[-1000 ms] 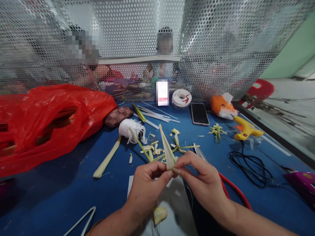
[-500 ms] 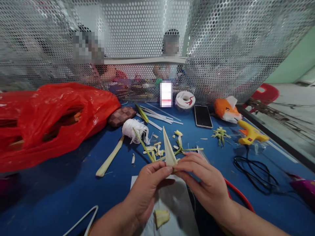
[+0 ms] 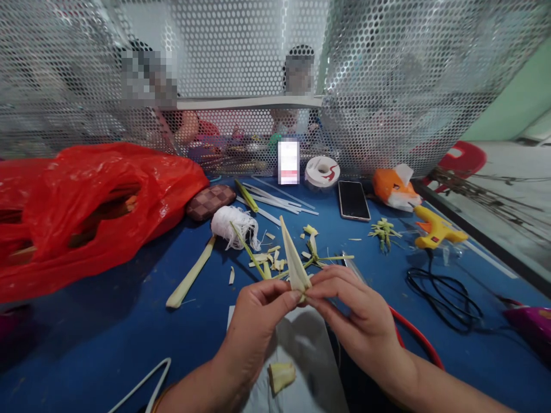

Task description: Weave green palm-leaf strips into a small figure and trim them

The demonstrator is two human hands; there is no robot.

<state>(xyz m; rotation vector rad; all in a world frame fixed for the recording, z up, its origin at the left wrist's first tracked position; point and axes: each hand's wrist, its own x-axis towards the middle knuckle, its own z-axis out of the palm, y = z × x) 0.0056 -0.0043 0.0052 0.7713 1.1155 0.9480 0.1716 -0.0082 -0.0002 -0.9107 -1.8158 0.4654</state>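
Observation:
A pale, pointed husk leaf (image 3: 293, 258) stands upright between my two hands, its tip leaning slightly left. My left hand (image 3: 264, 312) pinches its base between thumb and fingers. From the other side, my right hand (image 3: 353, 304) is closed on the same base with its fingertips. The exact fold at the base is hidden by my fingers. Below my hands, a short cut piece of pale stalk (image 3: 282, 377) lies on a white sheet (image 3: 314, 344). Just beyond the leaf are pale scraps (image 3: 279, 264) and thin green strips (image 3: 247, 246).
A red plastic bag (image 3: 86, 218) fills the left side, near white string (image 3: 235, 226) and a long husk stalk (image 3: 191, 275). On the right are a phone (image 3: 353, 201), a yellow glue gun (image 3: 439, 228) and its black cable (image 3: 443, 298). A perforated metal screen (image 3: 232, 63) rises behind, with people beyond it.
The husk leaf tilts a little further left at its tip. My hands keep hold of its base in almost the same place, while the whole view shifts slightly.

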